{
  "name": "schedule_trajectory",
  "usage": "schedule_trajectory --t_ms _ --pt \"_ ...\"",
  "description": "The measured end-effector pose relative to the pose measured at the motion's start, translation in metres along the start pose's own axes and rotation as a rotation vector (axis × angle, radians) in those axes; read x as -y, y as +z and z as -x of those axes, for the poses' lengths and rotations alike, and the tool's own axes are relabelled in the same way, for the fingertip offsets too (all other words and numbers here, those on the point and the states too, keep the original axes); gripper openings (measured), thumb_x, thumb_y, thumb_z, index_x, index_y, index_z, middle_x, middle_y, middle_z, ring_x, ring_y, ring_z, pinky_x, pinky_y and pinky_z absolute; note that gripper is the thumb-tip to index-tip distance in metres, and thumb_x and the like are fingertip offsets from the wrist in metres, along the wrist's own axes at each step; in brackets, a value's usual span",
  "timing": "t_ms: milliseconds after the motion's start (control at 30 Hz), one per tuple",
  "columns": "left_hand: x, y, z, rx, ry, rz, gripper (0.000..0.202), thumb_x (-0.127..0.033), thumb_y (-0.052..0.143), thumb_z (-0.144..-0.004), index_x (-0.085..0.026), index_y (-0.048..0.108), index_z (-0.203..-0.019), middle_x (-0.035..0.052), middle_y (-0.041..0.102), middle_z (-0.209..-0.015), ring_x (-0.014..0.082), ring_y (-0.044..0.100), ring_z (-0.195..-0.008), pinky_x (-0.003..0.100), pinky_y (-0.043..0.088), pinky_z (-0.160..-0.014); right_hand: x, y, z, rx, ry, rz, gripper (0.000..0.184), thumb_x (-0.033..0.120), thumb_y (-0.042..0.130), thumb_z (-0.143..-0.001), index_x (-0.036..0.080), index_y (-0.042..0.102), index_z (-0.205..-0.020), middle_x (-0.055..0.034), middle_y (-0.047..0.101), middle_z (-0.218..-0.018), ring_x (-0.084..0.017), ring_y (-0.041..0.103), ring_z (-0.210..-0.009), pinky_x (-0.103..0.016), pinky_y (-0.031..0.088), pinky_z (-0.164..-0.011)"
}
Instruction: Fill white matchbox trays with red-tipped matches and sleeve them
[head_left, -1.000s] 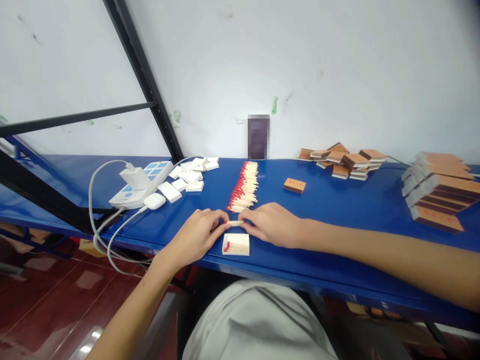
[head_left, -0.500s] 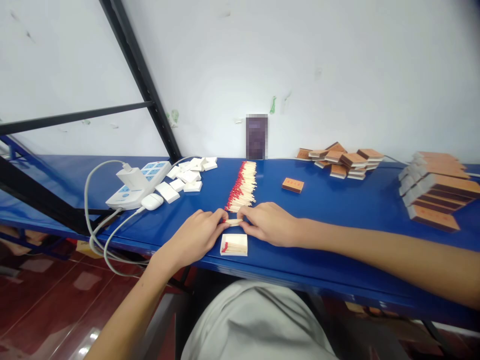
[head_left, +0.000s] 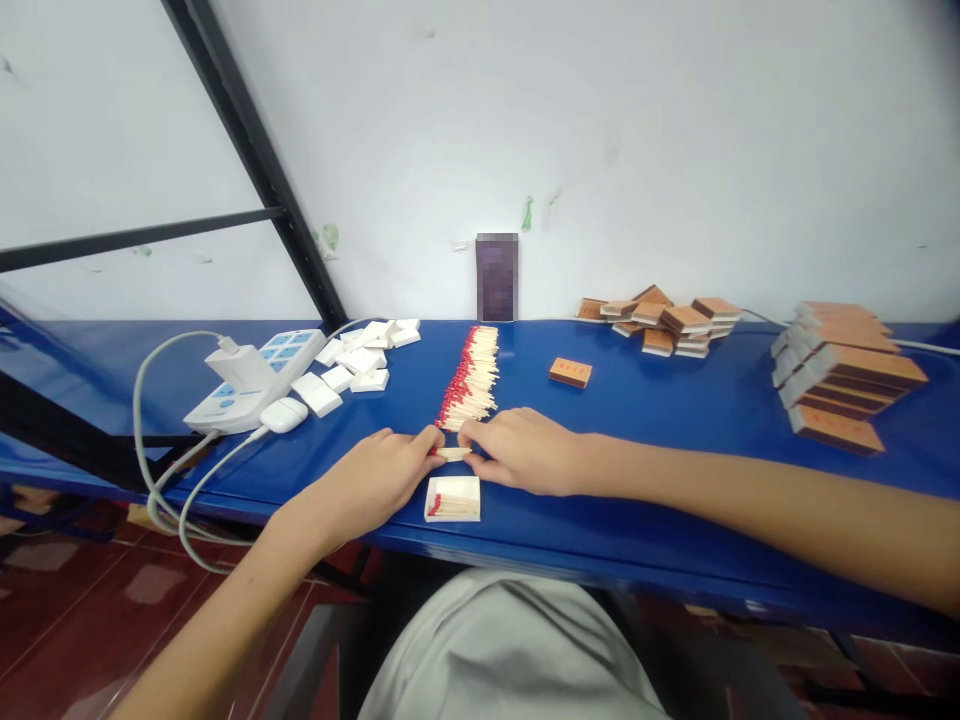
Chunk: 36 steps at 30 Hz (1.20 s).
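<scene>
A small bundle of matches (head_left: 453, 454) lies crosswise between my two hands, pinched at both ends. My left hand (head_left: 390, 470) grips the end with the red heads, and my right hand (head_left: 517, 450) has the bare stick end. Just below them on the blue table sits a white matchbox tray (head_left: 474, 486), with several matches (head_left: 456, 507) along its near side, heads to the left. Beyond my fingers stretches a long row of loose matches (head_left: 474, 375), red heads on the left.
At the left lie white trays (head_left: 364, 360), a power strip (head_left: 255, 380) and a white charger (head_left: 284, 414) with cables. A single orange matchbox (head_left: 571, 372) rests right of the row. More matchboxes are heaped (head_left: 667, 318) behind and stacked (head_left: 847, 385) at far right. A dark pixelated block (head_left: 497, 278) stands by the wall.
The whole view has shifted slightly, so things appear a little further left. Both hands still pinch the match bundle above the tray, with little other movement.
</scene>
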<state>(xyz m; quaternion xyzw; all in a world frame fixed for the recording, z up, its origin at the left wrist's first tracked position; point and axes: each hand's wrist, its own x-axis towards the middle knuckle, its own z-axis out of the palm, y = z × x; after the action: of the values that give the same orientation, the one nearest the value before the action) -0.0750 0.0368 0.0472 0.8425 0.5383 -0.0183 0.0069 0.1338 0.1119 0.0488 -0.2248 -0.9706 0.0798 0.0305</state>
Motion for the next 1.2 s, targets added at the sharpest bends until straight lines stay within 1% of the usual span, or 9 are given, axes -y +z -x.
schedule_trajectory --t_ms 167,267,367,567,733,900,1000,1100,1200 --pt "0.000 -0.011 -0.003 0.060 0.047 -0.105 0.026 -0.029 0.030 -0.107 -0.019 0.052 -0.100 0.0039 0.065 -0.075 0.0240 0.062 -0.066 0.032 0.039 -0.063 0.001 -0.001 0.000 -0.003 -0.012 0.010 0.019 0.030 0.044 -0.099 0.017 0.058 -0.100 -0.0037 0.066 -0.075 -0.016 0.057 -0.062 -0.029 0.024 -0.056" --pt "0.001 -0.011 -0.004 0.074 0.086 -0.164 0.025 -0.022 0.030 -0.105 -0.017 0.054 -0.105 0.0069 0.066 -0.080 0.0241 0.062 -0.066 0.033 0.042 -0.065 0.000 0.000 0.000 -0.007 -0.019 -0.004 0.019 0.029 0.043 -0.099 0.018 0.058 -0.101 -0.0032 0.066 -0.075 -0.016 0.056 -0.062 -0.028 0.025 -0.057" --pt "0.000 -0.008 -0.004 0.092 0.126 -0.226 0.024 -0.013 0.032 -0.100 -0.015 0.055 -0.108 0.0098 0.067 -0.087 0.0247 0.062 -0.065 0.034 0.043 -0.064 -0.001 0.001 0.000 -0.019 -0.029 -0.011 0.018 0.029 0.043 -0.099 0.017 0.057 -0.099 -0.0028 0.065 -0.074 -0.015 0.055 -0.060 -0.028 0.025 -0.056" --pt "-0.003 -0.011 -0.006 0.126 0.140 -0.277 0.034 -0.001 0.036 -0.089 -0.013 0.054 -0.116 0.0098 0.068 -0.083 0.0271 0.064 -0.068 0.036 0.046 -0.067 -0.003 0.004 0.000 -0.044 -0.013 -0.036 0.017 0.029 0.045 -0.099 0.018 0.058 -0.099 -0.0028 0.065 -0.074 -0.014 0.054 -0.060 -0.027 0.026 -0.057" --pt "-0.004 -0.012 -0.005 0.115 0.122 -0.285 0.030 -0.005 0.036 -0.095 -0.016 0.055 -0.115 0.0109 0.069 -0.093 0.0265 0.066 -0.067 0.036 0.047 -0.065 -0.003 0.004 0.000 -0.055 -0.013 -0.050 0.016 0.028 0.046 -0.098 0.018 0.059 -0.098 -0.0026 0.065 -0.074 -0.015 0.054 -0.061 -0.027 0.026 -0.057" --pt "-0.004 -0.008 -0.005 0.107 0.096 -0.270 0.023 -0.008 0.037 -0.097 -0.013 0.053 -0.112 0.0101 0.069 -0.083 0.0295 0.067 -0.070 0.036 0.048 -0.063 -0.002 0.004 0.000 -0.059 -0.004 -0.048 0.017 0.028 0.045 -0.098 0.018 0.058 -0.099 -0.0026 0.064 -0.074 -0.015 0.054 -0.061 -0.027 0.025 -0.057" --pt "-0.001 -0.008 -0.007 0.112 0.116 -0.266 0.024 -0.007 0.036 -0.096 -0.013 0.052 -0.114 0.0106 0.069 -0.085 0.0299 0.067 -0.069 0.037 0.047 -0.063 -0.001 0.003 0.000 -0.056 -0.012 -0.052 0.016 0.028 0.045 -0.098 0.018 0.057 -0.098 -0.0022 0.062 -0.073 -0.014 0.051 -0.059 -0.027 0.025 -0.056" --pt "0.001 -0.013 -0.006 0.116 0.118 -0.255 0.021 -0.010 0.036 -0.098 -0.014 0.052 -0.112 0.0093 0.069 -0.082 0.0293 0.067 -0.069 0.035 0.046 -0.063 -0.001 0.000 0.000 -0.075 -0.022 -0.075 0.015 0.027 0.045 -0.097 0.018 0.057 -0.097 -0.0005 0.059 -0.069 -0.013 0.047 -0.056 -0.027 0.023 -0.055" --pt "-0.002 -0.024 -0.003 0.128 0.090 -0.239 0.018 -0.017 0.036 -0.101 -0.015 0.051 -0.111 0.0066 0.066 -0.074 0.0287 0.066 -0.067 0.033 0.042 -0.060 0.000 -0.003 0.002 -0.135 -0.033 -0.110 0.014 0.027 0.047 -0.095 0.018 0.057 -0.095 0.0013 0.055 -0.065 -0.012 0.041 -0.054 -0.027 0.022 -0.054"
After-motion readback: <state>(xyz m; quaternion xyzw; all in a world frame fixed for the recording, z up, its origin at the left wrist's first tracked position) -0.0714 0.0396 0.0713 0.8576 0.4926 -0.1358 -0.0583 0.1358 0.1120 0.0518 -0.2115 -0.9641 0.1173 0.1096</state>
